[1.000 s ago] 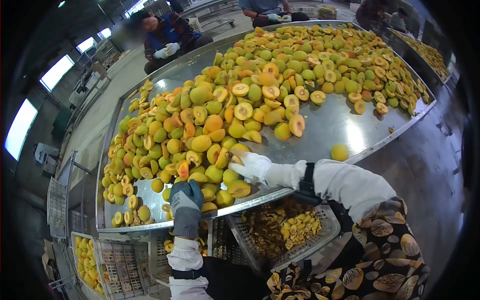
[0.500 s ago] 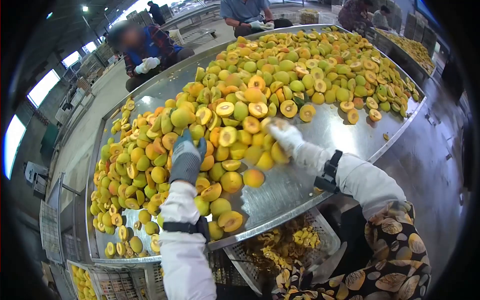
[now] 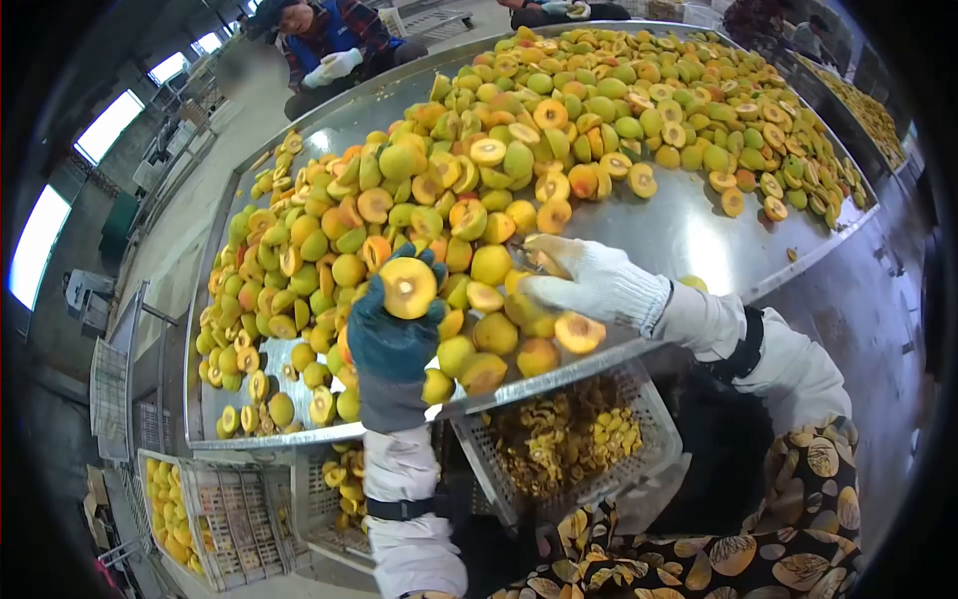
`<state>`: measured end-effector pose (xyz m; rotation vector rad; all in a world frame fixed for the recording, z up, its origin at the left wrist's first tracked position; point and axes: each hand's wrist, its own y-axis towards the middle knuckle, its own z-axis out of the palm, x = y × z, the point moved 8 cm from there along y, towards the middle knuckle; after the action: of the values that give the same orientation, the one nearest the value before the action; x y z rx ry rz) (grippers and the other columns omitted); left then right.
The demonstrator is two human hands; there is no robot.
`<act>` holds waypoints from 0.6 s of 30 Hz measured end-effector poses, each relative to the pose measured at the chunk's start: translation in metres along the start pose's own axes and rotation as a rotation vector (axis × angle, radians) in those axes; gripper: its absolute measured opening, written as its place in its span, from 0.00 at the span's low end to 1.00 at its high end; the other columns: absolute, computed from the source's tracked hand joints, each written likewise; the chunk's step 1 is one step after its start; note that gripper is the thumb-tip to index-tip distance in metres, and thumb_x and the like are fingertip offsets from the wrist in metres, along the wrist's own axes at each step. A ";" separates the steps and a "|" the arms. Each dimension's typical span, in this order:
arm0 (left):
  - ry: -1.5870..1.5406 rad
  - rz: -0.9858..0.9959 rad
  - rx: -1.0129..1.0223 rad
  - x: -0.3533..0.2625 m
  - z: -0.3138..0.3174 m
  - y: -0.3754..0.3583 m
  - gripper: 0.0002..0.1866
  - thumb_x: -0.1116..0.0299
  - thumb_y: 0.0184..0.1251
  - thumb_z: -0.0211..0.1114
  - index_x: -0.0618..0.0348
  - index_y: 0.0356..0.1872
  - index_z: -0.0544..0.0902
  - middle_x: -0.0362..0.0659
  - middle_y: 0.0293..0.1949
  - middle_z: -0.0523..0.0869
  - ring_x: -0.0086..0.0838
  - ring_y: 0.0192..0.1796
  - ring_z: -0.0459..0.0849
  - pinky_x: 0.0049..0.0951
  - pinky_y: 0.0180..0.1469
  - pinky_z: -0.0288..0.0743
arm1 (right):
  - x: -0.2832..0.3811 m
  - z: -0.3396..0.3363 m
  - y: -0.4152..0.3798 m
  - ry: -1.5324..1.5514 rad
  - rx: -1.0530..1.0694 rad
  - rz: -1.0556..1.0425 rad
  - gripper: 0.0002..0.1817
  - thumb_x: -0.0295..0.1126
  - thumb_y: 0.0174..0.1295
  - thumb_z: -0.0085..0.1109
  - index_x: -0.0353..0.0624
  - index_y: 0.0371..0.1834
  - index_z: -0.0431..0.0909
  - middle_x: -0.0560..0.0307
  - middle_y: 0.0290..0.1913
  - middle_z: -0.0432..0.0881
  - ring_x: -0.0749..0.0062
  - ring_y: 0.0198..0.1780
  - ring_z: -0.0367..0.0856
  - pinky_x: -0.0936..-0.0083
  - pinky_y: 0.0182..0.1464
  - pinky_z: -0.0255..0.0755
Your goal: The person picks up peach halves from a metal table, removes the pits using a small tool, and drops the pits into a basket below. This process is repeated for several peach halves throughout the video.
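My left hand [image 3: 392, 344], in a dark glove with a grey cuff, grips a yellow peach half [image 3: 409, 290]. The cut face of that half is turned up, with the brown stone area showing at its middle. To its right, my right hand [image 3: 604, 285] wears a white knitted glove. Its fingers are closed around a small metal tool [image 3: 537, 260], mostly hidden by the glove. Both hands are over the near part of a large heap of peaches [image 3: 349, 215], many of them halved. A loose peach half [image 3: 579, 332] lies below my right hand, cut side up.
The peaches lie on a metal table [image 3: 689, 225] with a raised rim. Beneath its near edge stands a plastic crate [image 3: 662, 469] of brown and yellow scraps. Other crates [image 3: 244, 534] with yellow fruit are at lower left. A person [image 3: 339, 45] in white gloves sits across the table.
My left hand has come off the heap and now holds a peach half. My right hand, blurred before, has come nearer to me. The view has tilted down, showing more of the crates.
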<state>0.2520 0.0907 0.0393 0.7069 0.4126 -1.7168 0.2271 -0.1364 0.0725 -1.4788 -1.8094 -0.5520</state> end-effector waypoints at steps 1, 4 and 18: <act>0.531 0.173 0.050 0.004 0.012 -0.017 0.27 0.59 0.76 0.57 0.68 0.67 0.69 0.54 0.63 0.80 0.44 0.59 0.84 0.36 0.51 0.83 | 0.014 0.013 -0.018 0.152 0.147 0.109 0.28 0.55 0.65 0.59 0.43 0.57 0.78 0.52 0.35 0.86 0.62 0.35 0.87 0.68 0.43 0.81; 0.300 0.114 -0.057 0.033 0.005 -0.055 0.27 0.54 0.79 0.51 0.68 0.66 0.69 0.58 0.63 0.78 0.46 0.59 0.83 0.39 0.52 0.84 | 0.038 0.061 -0.057 0.139 0.142 -0.045 0.23 0.52 0.70 0.55 0.41 0.48 0.76 0.53 0.26 0.82 0.63 0.27 0.83 0.67 0.32 0.77; 0.501 0.461 -0.308 -0.014 0.020 -0.184 0.25 0.50 0.83 0.45 0.66 0.55 0.72 0.54 0.55 0.82 0.42 0.53 0.86 0.40 0.57 0.81 | 0.137 0.142 -0.132 -0.295 -0.196 -0.329 0.24 0.53 0.71 0.54 0.38 0.43 0.77 0.44 0.23 0.83 0.47 0.27 0.85 0.56 0.27 0.77</act>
<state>0.0729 0.1373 0.0461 0.9184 0.7752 -1.0052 0.0523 0.0219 0.0998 -1.4573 -2.3096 -0.7193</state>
